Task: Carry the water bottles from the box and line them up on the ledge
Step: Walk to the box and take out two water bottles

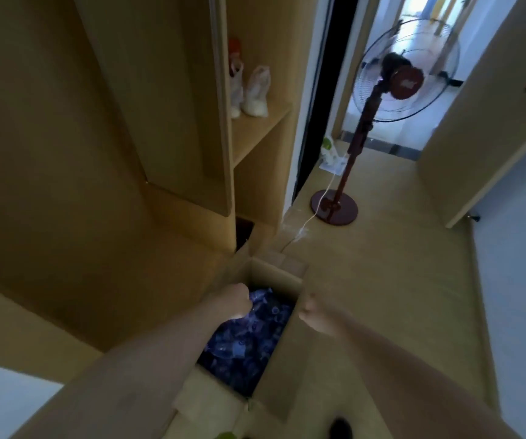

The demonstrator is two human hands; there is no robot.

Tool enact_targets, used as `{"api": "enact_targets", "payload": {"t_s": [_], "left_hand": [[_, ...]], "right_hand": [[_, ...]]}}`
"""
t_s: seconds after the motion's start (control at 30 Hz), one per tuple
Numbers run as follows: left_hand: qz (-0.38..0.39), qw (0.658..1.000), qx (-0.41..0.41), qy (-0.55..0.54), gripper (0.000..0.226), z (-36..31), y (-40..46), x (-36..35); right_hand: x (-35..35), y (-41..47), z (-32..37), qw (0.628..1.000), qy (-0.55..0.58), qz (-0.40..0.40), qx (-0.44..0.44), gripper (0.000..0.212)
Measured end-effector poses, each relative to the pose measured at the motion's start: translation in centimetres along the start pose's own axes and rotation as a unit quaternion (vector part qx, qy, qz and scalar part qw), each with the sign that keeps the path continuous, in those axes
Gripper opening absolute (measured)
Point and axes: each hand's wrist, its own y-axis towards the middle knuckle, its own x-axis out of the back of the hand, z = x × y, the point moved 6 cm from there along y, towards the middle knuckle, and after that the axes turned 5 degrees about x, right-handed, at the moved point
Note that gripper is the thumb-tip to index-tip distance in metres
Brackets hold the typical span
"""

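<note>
Water bottles [242, 340] with blue caps fill the open cardboard box [274, 277] on the floor, directly under both outstretched arms. Left hand [236, 301] is down among the bottles at the box's far end, fingers curled into a fist; whether it grips one I cannot tell. Right hand [310, 312] hovers over the box's right wall, loosely curled, holding nothing. Beyond it stands a pedestal fan [397, 80].

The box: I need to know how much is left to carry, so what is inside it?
The box holds many blue-tinted water bottles. The left hand reaches among them, covering some; lower layers are hidden.
</note>
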Motion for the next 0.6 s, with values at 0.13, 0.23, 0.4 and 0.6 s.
{"api": "enact_targets", "payload": {"t_s": [0.13, 0.23, 0.4, 0.6], "left_hand": [[-0.01, 0.996, 0.07, -0.062, 0.041, 3.1, 2.8, 0.3], [-0.013, 0.985, 0.125, -0.116, 0.043, 5.5, 4.5, 0.0], [-0.007, 0.959, 0.225, -0.174, 0.042, 7.2, 7.0, -1.9], [-0.003, 0.915, 0.329, -0.232, 0.032, 6.5, 11.2, -6.5]], "right_hand": [[-0.7, 4.9, 2.5, 0.996, -0.046, 0.056, 0.043, 0.032], [-1.8, 8.7, 4.1, 0.985, -0.085, 0.124, 0.086, 0.04], [-2.8, 14.4, 5.6, 0.95, -0.173, 0.205, 0.163, 0.039], [-4.6, 20.3, 5.6, 0.917, -0.229, 0.253, 0.207, 0.038]]}}
